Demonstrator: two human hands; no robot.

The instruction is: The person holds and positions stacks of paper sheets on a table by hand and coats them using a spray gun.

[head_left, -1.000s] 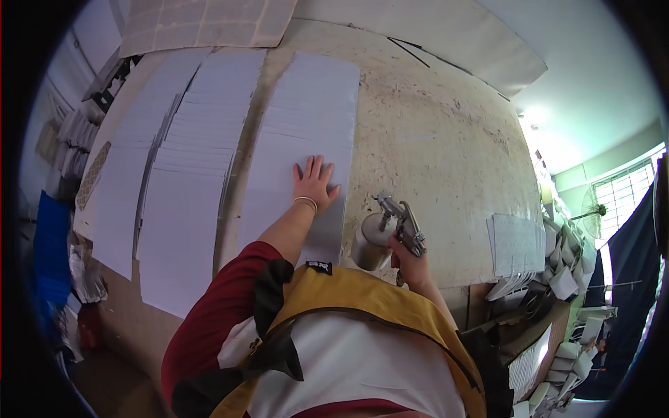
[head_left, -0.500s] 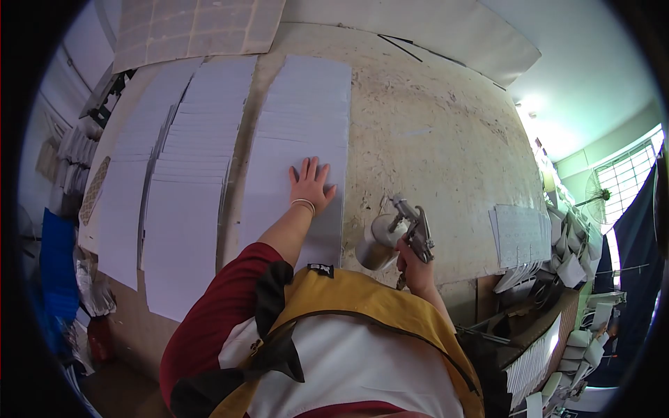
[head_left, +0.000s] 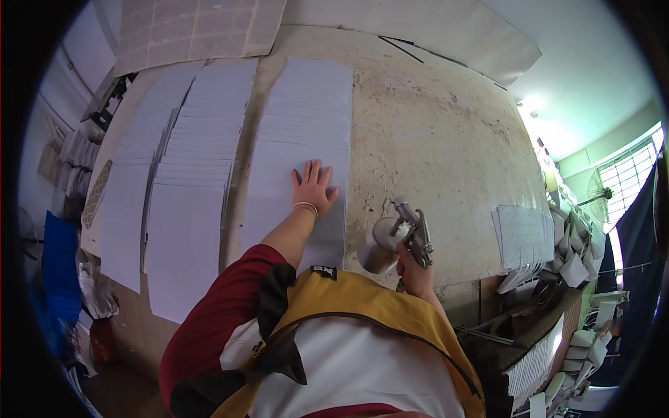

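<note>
My left hand (head_left: pixel 315 189) lies flat with its fingers spread on a row of overlapping white sheets (head_left: pixel 300 111). My right hand (head_left: pixel 414 272) grips a metal spray gun (head_left: pixel 416 233) by its handle. A cup-shaped metal container (head_left: pixel 380 247) hangs on the left side of the gun. The gun is held above the near part of the worktable (head_left: pixel 446 174), to the right of the sheets under my left hand. The palm side of my right hand is hidden.
Two more rows of overlapping white sheets (head_left: pixel 185 230) (head_left: pixel 122 230) lie to the left. A small stack of printed sheets (head_left: pixel 524 237) sits at the table's right edge. A large gridded panel (head_left: pixel 202 31) stands at the back left. Thin black strips (head_left: pixel 401 49) lie at the far edge.
Both hands hold nearly the same position. The view has shifted very slightly, and the spray gun appears tilted a little differently.
</note>
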